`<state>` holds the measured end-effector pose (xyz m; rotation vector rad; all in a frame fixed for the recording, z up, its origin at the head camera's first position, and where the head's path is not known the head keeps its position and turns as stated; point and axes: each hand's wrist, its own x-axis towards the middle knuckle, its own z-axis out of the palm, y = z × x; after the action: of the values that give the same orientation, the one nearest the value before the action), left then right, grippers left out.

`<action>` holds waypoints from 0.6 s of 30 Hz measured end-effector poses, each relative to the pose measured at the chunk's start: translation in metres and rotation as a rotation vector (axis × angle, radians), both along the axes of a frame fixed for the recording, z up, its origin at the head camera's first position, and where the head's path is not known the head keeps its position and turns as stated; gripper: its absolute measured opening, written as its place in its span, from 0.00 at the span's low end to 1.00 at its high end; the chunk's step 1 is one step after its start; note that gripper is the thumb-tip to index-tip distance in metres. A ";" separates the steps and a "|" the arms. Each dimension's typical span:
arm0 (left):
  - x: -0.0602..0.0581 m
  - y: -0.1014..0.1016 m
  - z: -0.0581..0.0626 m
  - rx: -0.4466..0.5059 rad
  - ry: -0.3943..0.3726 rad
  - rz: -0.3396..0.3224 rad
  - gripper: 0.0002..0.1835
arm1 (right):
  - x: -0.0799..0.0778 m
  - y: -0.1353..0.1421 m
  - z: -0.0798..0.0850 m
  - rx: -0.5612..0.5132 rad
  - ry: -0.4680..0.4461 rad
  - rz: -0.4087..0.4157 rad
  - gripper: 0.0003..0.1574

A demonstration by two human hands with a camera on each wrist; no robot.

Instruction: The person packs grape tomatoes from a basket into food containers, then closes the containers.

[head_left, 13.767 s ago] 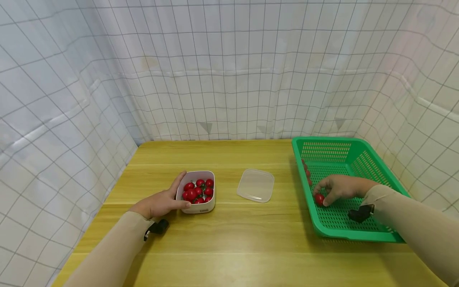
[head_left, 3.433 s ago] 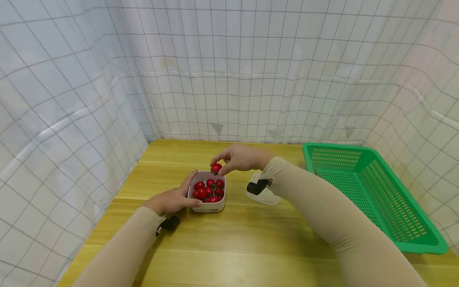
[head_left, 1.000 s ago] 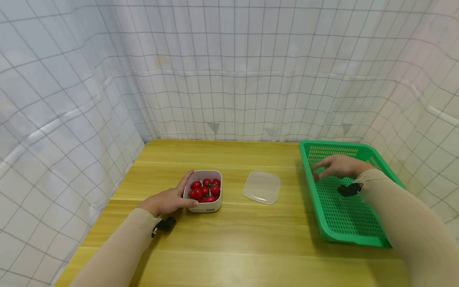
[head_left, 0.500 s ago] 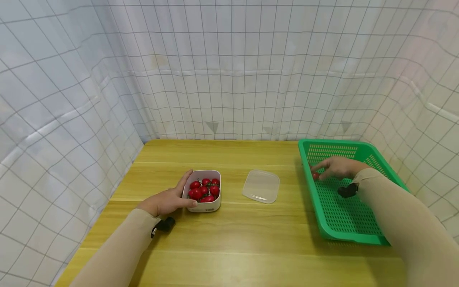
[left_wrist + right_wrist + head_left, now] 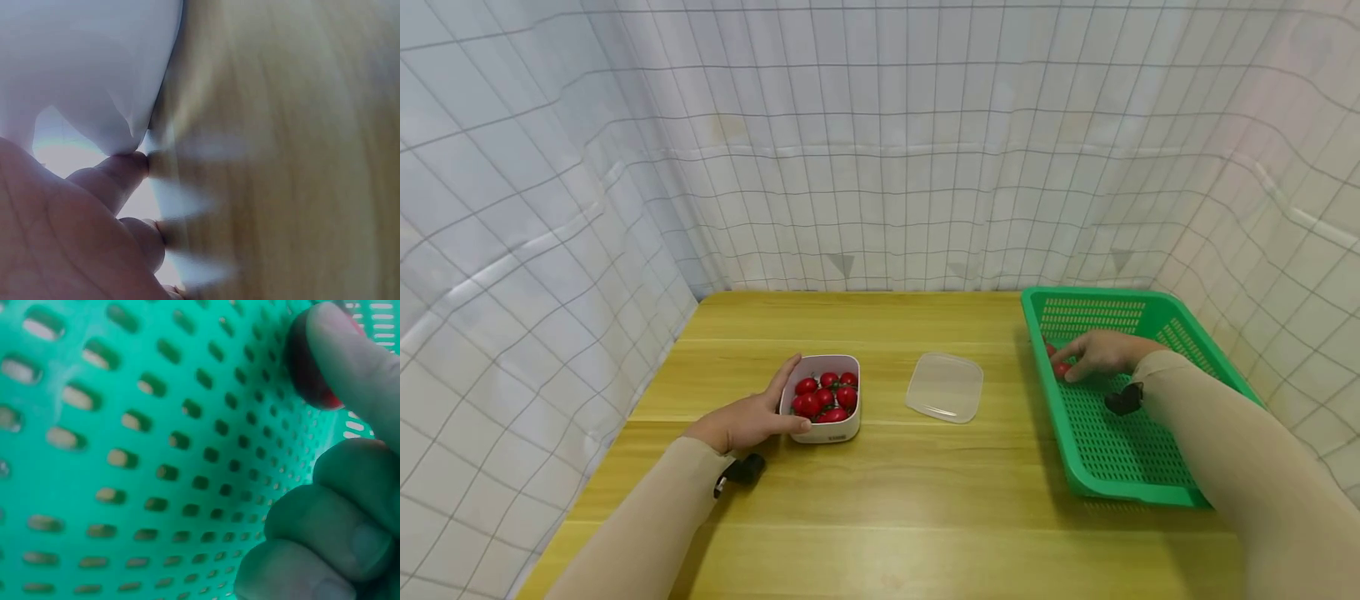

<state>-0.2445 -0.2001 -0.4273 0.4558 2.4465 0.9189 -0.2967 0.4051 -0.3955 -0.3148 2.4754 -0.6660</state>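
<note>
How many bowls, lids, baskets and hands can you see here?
white bowl: 1
clear lid: 1
green basket: 1
hands: 2, the left hand and the right hand
Total: 5

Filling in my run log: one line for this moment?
left hand: steadies white box | right hand: pinching tomato in green basket | lid: off
</note>
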 end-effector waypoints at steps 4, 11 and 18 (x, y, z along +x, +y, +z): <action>-0.001 -0.001 0.000 0.004 0.010 -0.006 0.65 | -0.003 0.003 -0.004 -0.002 0.006 0.003 0.36; 0.001 0.000 -0.001 0.011 -0.002 -0.001 0.65 | -0.005 0.005 -0.007 0.010 -0.015 -0.006 0.37; 0.001 -0.001 -0.001 0.016 0.000 0.001 0.65 | -0.006 0.003 -0.007 0.020 -0.032 0.033 0.38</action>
<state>-0.2435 -0.2008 -0.4281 0.4605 2.4410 0.9392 -0.3028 0.4084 -0.4021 -0.3336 2.4392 -0.6283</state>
